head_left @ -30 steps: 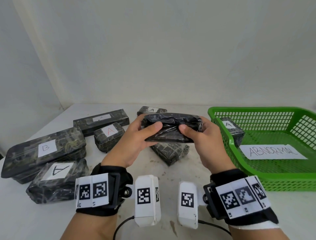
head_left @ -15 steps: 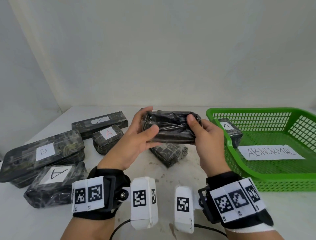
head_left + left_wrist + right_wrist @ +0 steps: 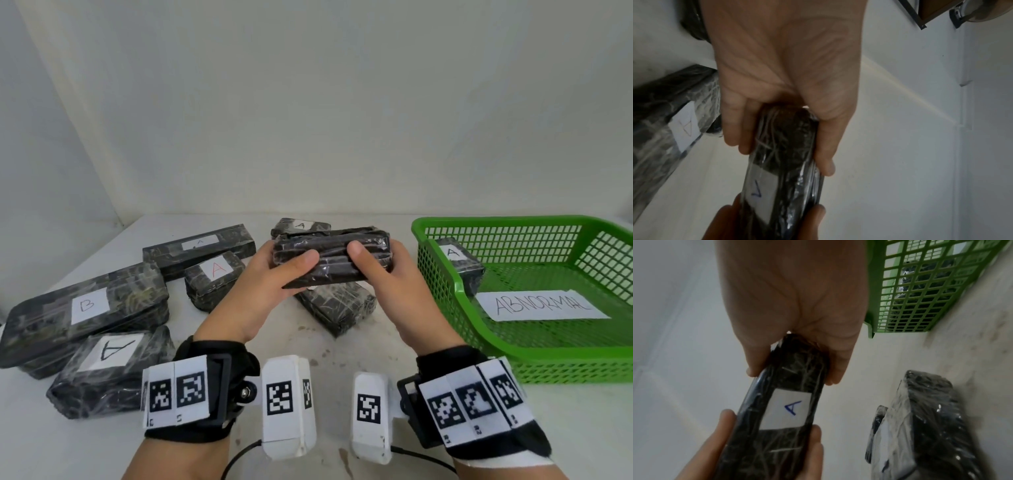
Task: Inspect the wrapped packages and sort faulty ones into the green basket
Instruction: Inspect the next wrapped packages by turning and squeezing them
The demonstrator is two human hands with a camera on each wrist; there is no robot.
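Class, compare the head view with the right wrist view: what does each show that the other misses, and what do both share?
Head view only: the package marked B on the table and the ABNORMAL sign in the green basket.
Right wrist view only: the blue A label on the held package.
Both: the held package, gripped by the left hand and right hand, and the basket.

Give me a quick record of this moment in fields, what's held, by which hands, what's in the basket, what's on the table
held item: wrapped package, raised above the table, gripped at both ends
left hand: grips the package's left end
right hand: grips its right end
held package label: white, blue letter A, on the side facing away from the head camera
green basket: one package marked A and a paper sign reading ABNORMAL
table: six more wrapped packages, one marked B
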